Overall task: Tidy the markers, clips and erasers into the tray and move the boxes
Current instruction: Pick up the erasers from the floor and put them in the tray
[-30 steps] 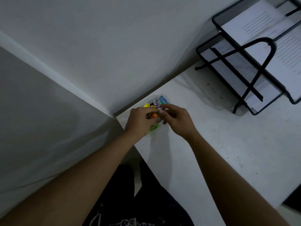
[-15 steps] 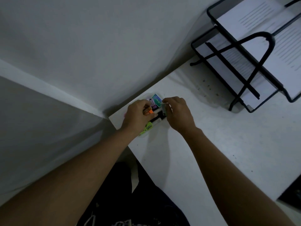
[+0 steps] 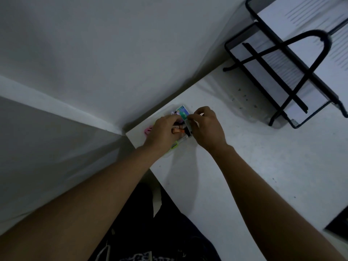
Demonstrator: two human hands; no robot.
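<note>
A small tray [image 3: 188,129] sits at the white table's far left corner, holding colourful markers and small items. My left hand [image 3: 163,133] is over it, fingers curled round an orange marker [image 3: 178,130] whose end pokes out. A green marker [image 3: 174,146] shows under that hand's wrist, and something pink [image 3: 147,129] peeks out on its left. My right hand [image 3: 207,127] has its fingers curled on the tray's right rim, beside a teal and blue box [image 3: 182,110]. Most of the tray's contents are hidden by both hands.
A black mesh paper rack [image 3: 282,102] with printed sheets stands at the back right. A dark flat object [image 3: 339,223] lies at the right edge. The table [image 3: 263,166] ends at the wall, and its left edge runs just beside the tray.
Both hands have lowered onto the tray at the corner. The right hand moved from the middle of the pile to the tray's right rim; the left keeps the orange marker.
</note>
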